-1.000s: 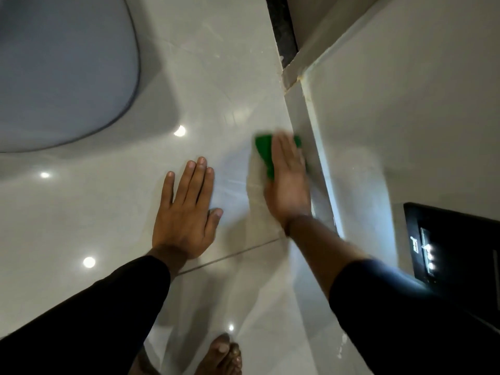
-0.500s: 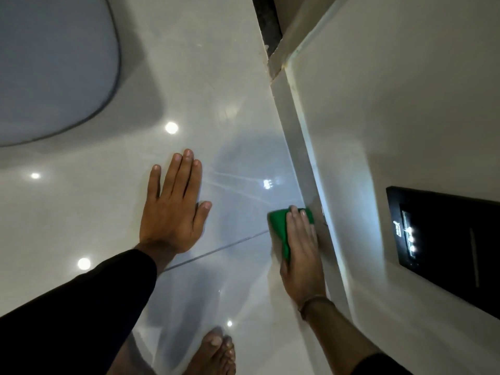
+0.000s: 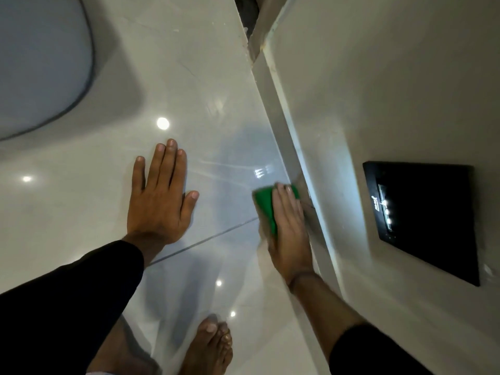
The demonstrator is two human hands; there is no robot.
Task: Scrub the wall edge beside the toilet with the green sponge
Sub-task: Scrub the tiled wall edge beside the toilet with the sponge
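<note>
The green sponge lies flat on the glossy tiled surface, pressed against the raised wall edge that runs diagonally from the top centre down to the right. My right hand covers most of the sponge and holds it down, fingers pointing up along the edge. My left hand rests flat on the tile to the left, fingers spread, holding nothing. The white toilet fills the upper left corner.
A black panel with small lit indicators is set in the grey wall at the right. A dark gap opens at the top of the edge. My bare foot stands at the bottom centre. A grout line crosses the tile.
My right hand slid the sponge down along the wall edge towards me over the last second, then held about level. My left hand stayed planted on the tile.
</note>
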